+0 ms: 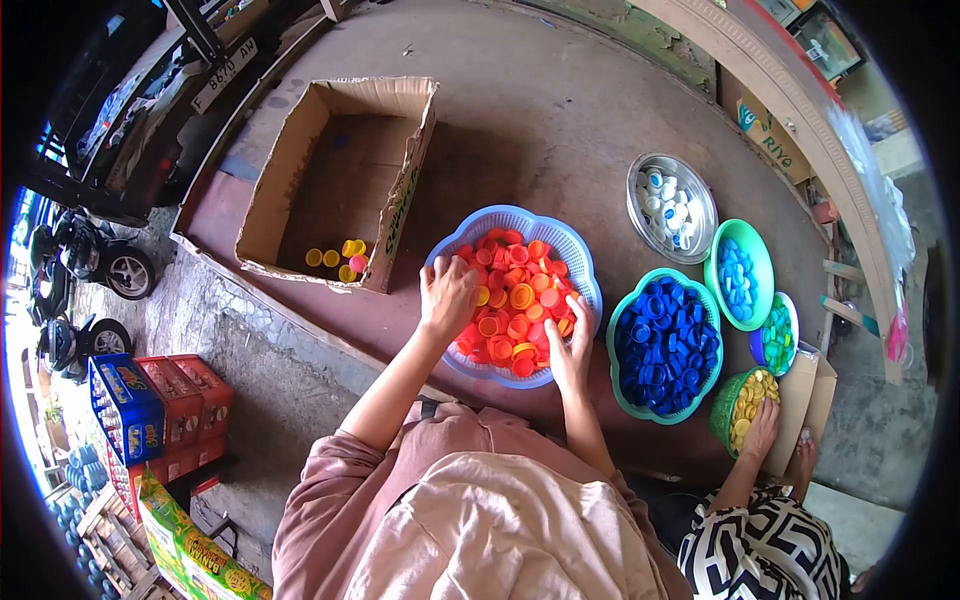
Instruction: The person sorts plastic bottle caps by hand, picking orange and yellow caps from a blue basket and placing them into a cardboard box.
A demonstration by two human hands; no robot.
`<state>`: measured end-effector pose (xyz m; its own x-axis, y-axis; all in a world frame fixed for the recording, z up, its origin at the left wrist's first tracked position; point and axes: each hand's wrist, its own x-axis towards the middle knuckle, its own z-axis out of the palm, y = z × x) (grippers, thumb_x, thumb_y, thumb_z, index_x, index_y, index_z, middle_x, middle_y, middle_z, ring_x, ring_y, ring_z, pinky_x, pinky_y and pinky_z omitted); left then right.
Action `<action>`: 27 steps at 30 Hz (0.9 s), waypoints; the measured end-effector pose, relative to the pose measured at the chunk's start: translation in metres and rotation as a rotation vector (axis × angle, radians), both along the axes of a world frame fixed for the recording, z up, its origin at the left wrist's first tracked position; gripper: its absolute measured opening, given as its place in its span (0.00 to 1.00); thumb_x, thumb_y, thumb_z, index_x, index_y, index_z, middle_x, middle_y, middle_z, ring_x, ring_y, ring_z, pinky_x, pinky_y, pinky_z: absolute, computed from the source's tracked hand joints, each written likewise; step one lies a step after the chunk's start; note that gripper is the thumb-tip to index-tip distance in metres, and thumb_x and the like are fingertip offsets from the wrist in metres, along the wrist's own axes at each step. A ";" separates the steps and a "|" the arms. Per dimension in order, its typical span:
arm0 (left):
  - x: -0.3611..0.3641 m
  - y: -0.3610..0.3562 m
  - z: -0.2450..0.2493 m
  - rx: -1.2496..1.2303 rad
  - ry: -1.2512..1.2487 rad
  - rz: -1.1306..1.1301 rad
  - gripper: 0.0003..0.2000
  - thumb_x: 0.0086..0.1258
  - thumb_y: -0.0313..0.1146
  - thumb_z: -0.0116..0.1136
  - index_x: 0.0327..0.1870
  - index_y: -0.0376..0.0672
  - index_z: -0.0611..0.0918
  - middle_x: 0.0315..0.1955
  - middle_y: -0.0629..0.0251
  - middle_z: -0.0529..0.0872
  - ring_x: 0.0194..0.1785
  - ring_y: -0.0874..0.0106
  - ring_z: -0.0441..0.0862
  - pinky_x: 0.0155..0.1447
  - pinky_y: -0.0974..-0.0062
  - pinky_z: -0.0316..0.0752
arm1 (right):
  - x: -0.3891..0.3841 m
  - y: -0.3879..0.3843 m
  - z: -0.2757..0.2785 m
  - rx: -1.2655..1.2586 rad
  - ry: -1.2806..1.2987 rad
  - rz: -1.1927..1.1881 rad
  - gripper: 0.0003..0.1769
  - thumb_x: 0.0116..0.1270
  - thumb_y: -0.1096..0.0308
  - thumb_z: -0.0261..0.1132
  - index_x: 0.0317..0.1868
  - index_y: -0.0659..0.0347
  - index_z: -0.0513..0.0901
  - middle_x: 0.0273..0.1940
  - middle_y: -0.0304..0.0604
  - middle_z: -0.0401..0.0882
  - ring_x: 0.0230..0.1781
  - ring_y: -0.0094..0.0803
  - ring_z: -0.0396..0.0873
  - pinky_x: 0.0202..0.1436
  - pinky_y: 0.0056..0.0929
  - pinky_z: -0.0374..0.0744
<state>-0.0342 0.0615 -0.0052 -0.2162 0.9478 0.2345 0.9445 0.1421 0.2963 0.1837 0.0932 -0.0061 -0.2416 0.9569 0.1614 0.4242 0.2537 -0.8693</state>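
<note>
A blue scalloped plastic basket (590,250) full of red and orange bottle caps (515,295) stands in front of me, with a few yellow-orange caps among them. My left hand (450,297) is over the basket's left side, its fingers curled down at the caps; whatever they grip is hidden. On the right side, my right hand (570,350) touches the caps with thumb and fingers apart. Beyond the basket to the left, an open cardboard box (345,180) holds several yellow caps (331,258), a pinkish-red cap (358,263) and a dark blue one (341,141).
Right of me are a teal basket (622,395) of dark blue caps, a metal bowl (640,225) of white caps, a green bowl (765,265) of light blue caps and a bowl of green caps (778,333). A co-worker's hand (762,428) rests at a green basket (722,420) of yellow caps.
</note>
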 end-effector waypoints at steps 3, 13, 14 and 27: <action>-0.010 -0.005 0.026 0.065 -0.150 0.022 0.07 0.53 0.31 0.63 0.33 0.49 0.80 0.41 0.72 0.78 0.50 0.64 0.70 0.50 0.61 0.60 | -0.002 0.000 0.003 0.014 0.025 -0.005 0.27 0.59 0.69 0.66 0.59 0.62 0.69 0.65 0.56 0.61 0.68 0.49 0.58 0.71 0.44 0.57; -0.126 -0.040 0.114 0.405 0.061 0.519 0.05 0.59 0.36 0.63 0.35 0.52 0.80 0.32 0.76 0.83 0.46 0.70 0.76 0.50 0.65 0.57 | -0.003 -0.001 0.002 0.065 0.053 -0.018 0.26 0.58 0.72 0.66 0.58 0.62 0.70 0.63 0.56 0.63 0.67 0.50 0.60 0.70 0.44 0.59; -0.129 -0.046 0.113 0.339 0.059 0.546 0.07 0.58 0.36 0.63 0.36 0.52 0.80 0.35 0.75 0.82 0.47 0.69 0.76 0.50 0.65 0.57 | -0.003 -0.002 0.001 0.071 0.060 -0.016 0.26 0.58 0.72 0.66 0.57 0.62 0.70 0.63 0.56 0.63 0.67 0.50 0.60 0.70 0.44 0.59; -0.029 -0.023 0.033 -0.008 0.020 -0.042 0.06 0.53 0.33 0.62 0.32 0.54 0.84 0.37 0.71 0.80 0.48 0.67 0.71 0.49 0.65 0.64 | -0.004 -0.005 0.007 0.140 0.046 -0.023 0.24 0.59 0.72 0.65 0.57 0.62 0.72 0.62 0.53 0.66 0.64 0.47 0.63 0.69 0.41 0.61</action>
<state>-0.0631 0.0384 0.0274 -0.1716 0.9578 0.2304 0.9554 0.1047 0.2762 0.1792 0.0877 0.0014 -0.2094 0.9294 0.3040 0.3915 0.3646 -0.8449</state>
